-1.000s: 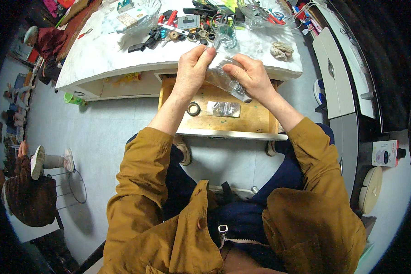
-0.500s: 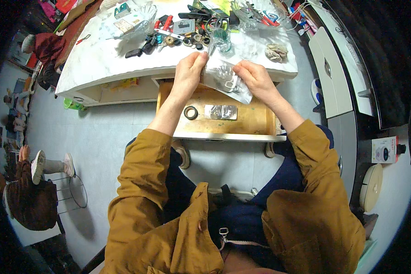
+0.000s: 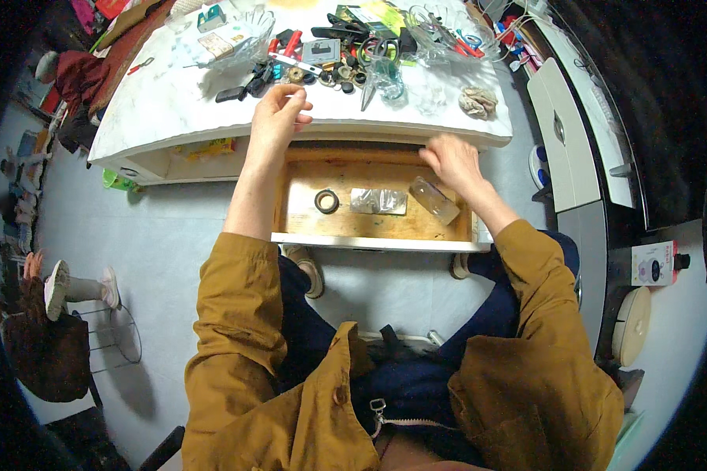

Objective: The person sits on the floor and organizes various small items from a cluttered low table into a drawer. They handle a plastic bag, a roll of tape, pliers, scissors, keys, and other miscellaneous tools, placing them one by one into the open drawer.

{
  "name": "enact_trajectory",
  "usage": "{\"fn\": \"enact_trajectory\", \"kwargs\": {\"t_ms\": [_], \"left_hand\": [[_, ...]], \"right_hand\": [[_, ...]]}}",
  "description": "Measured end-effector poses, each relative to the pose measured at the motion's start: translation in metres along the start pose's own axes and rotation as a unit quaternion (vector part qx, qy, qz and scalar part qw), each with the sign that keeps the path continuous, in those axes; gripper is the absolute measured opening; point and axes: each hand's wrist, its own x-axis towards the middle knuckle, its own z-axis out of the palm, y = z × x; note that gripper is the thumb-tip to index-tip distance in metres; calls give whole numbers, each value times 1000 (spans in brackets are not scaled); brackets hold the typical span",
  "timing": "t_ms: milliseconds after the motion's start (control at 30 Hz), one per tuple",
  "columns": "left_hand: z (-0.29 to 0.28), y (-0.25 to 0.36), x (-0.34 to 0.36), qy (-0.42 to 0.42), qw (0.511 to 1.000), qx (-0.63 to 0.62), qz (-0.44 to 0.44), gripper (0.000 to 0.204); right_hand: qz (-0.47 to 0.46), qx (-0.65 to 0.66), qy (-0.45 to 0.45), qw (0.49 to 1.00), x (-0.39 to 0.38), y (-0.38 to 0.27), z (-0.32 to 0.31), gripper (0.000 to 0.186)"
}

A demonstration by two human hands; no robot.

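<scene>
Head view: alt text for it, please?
The blurred right hand is over the open drawer; the left hand, seemingly empty, is by the front edge of the white table. In the drawer lie a tape roll, a flat packet and, rightmost, a clear bag. Small tools and parts clutter the table.

Open drawer (image 3: 313, 171), tape roll (image 3: 318, 203), clear packet (image 3: 434, 202), right hand (image 3: 454, 161) above

A mustard-brown jacket (image 3: 298, 412) tops navy trousers (image 3: 489, 314) and pale shoes (image 3: 313, 279).
</scene>
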Motion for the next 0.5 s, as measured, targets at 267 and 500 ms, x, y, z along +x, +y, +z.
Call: {"fn": "enact_trajectory", "kwargs": {"t_ms": [267, 500], "left_hand": [[14, -2, -1, -77, 997, 16, -8, 26], [8, -7, 10, -89, 996, 26, -7, 27]], "right_hand": [[-133, -43, 288, 947, 135, -36, -18, 25], [-39, 145, 158, 976, 175, -28, -21, 25]]}}
